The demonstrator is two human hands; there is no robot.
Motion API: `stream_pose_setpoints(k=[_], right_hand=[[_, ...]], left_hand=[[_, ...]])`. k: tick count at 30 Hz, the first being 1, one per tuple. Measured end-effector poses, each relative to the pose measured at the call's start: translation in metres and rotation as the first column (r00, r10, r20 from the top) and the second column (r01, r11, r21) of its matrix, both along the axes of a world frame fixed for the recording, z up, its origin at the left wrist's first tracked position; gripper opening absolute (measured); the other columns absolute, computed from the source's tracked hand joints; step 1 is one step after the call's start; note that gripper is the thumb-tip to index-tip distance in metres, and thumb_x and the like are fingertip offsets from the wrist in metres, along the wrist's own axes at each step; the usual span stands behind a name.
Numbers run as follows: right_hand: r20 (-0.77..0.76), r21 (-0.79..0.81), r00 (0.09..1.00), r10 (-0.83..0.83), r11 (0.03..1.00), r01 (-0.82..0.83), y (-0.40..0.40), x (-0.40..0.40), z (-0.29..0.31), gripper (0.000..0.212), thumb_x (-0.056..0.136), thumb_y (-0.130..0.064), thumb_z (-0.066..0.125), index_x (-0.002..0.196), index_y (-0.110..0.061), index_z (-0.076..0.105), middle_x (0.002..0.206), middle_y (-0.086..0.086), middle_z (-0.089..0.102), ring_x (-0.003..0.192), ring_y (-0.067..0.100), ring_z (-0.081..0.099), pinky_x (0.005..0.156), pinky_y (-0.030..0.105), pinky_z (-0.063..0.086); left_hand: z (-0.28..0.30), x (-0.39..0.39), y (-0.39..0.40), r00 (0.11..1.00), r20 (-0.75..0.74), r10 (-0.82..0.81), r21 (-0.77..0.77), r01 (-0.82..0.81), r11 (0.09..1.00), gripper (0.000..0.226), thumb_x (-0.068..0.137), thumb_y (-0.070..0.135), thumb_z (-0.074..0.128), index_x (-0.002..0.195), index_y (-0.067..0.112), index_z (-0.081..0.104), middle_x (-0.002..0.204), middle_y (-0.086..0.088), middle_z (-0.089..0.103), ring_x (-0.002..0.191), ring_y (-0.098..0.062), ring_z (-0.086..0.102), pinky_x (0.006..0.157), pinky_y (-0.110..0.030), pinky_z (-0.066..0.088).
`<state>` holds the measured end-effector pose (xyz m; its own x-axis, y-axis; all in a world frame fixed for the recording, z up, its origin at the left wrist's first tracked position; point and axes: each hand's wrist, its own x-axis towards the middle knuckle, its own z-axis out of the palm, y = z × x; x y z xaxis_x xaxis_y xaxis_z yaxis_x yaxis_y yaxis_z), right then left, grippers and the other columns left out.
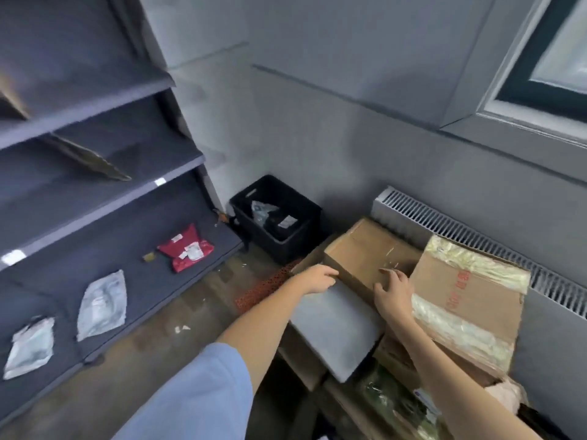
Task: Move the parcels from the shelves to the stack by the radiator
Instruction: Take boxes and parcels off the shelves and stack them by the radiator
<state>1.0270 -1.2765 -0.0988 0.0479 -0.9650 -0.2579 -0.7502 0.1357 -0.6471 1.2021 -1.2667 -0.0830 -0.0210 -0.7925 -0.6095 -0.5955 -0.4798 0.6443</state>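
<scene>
By the radiator, grey walls – my left hand and right hand, fingers loose, press the flat grey parcel, long axis toward lower right.

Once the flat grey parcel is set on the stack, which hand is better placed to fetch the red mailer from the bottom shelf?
Probably the left hand: it is on the shelf side, nearer the red plastic mailer. The right hand rests against the brown cardboard box, farther away.

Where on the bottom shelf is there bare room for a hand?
Bare bottom shelf lies between the red parcel and the nearer grey bag. The stack by the radiator is crowded: boxes overlap, both hands on them.
</scene>
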Motion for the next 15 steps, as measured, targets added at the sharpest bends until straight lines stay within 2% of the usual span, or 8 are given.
stream_pose_setpoints(k=[2,3,5,7,9,11,13,15], right_hand=[[0.006,0.004,0.989,0.146,0.989,-0.146,0.011,0.059,0.007,0.033,0.092,-0.012,0.047,0.125,-0.006,0.053,0.138,0.017,0.042,0.13,0.033,0.035,0.111,0.041,0.029],[0.016,-0.007,0.976,0.217,0.976,-0.216,0.02,0.09,0.008,0.031,0.092,-0.013,0.047,0.122,-0.008,0.055,0.135,0.016,0.045,0.126,0.033,0.039,0.109,0.043,0.034],[0.011,-0.024,0.926,0.377,0.926,-0.376,0.045,0.159,0.011,0.032,0.089,-0.012,0.05,0.12,-0.01,0.058,0.131,0.015,0.049,0.121,0.032,0.046,0.105,0.041,0.039],[-0.02,-0.016,0.831,0.556,0.831,-0.556,0.078,0.232,0.018,0.035,0.087,-0.011,0.05,0.121,-0.01,0.059,0.13,0.016,0.051,0.122,0.032,0.047,0.105,0.035,0.036],[-0.022,-0.02,0.703,0.71,0.703,-0.711,0.125,0.304,0.029,0.039,0.085,-0.016,0.048,0.121,-0.01,0.06,0.128,0.014,0.055,0.123,0.032,0.047,0.102,0.031,0.036],[-0.002,-0.009,0.583,0.812,0.583,-0.812,0.177,0.37,0.035,0.042,0.084,-0.017,0.047,0.125,-0.009,0.058,0.13,0.014,0.053,0.124,0.031,0.047,0.1,0.029,0.036],[0.017,-0.003,0.481,0.877,0.481,-0.877,0.229,0.428,0.044,0.04,0.089,-0.01,0.049,0.128,-0.009,0.054,0.134,0.014,0.048,0.125,0.032,0.045,0.103,0.028,0.034],[0.055,-0.028,0.388,0.92,0.39,-0.92,0.282,0.481,0.056,0.038,0.09,-0.008,0.047,0.127,-0.01,0.054,0.137,0.015,0.045,0.124,0.032,0.046,0.104,0.029,0.036]], left_hand=[[0.011,0.061,0.03,0.994,0.026,0.109,-0.02,-0.108,0.994,0.042,0.096,0.015,0.042,0.138,0.013,0.046,0.143,-0.008,0.046,0.127,-0.025,0.047,0.102,-0.033,0.042],[0.016,0.093,0.05,0.986,0.038,0.163,-0.029,-0.162,0.986,0.042,0.096,0.015,0.042,0.138,0.012,0.046,0.137,-0.009,0.051,0.121,-0.025,0.052,0.098,-0.032,0.044],[0.028,0.159,0.099,0.958,0.048,0.284,-0.028,-0.283,0.959,0.041,0.097,0.013,0.039,0.137,0.012,0.046,0.124,-0.01,0.056,0.098,-0.021,0.058,0.068,-0.021,0.048],[0.04,0.227,0.162,0.897,0.058,0.438,-0.023,-0.437,0.899,0.041,0.097,0.012,0.036,0.137,0.013,0.046,0.115,-0.007,0.054,0.092,-0.018,0.053,0.055,-0.02,0.035],[0.053,0.289,0.233,0.794,0.074,0.604,-0.049,-0.602,0.797,0.041,0.097,0.014,0.036,0.136,0.014,0.046,0.108,-0.005,0.051,0.092,-0.018,0.052,0.055,-0.021,0.032],[0.069,0.343,0.307,0.651,0.049,0.758,-0.107,-0.751,0.652,0.037,0.098,0.014,0.038,0.133,0.012,0.049,0.107,-0.004,0.051,0.082,-0.013,0.055,0.051,-0.017,0.037],[0.087,0.383,0.379,0.499,0.01,0.866,-0.174,-0.852,0.493,0.034,0.099,0.014,0.04,0.131,0.009,0.05,0.104,-0.004,0.049,0.069,-0.007,0.05,0.047,-0.013,0.039],[0.105,0.411,0.445,0.394,-0.013,0.919,-0.199,-0.902,0.383,0.031,0.099,0.015,0.04,0.128,0.012,0.051,0.1,-0.003,0.052,0.069,-0.008,0.051,0.053,-0.019,0.038]])
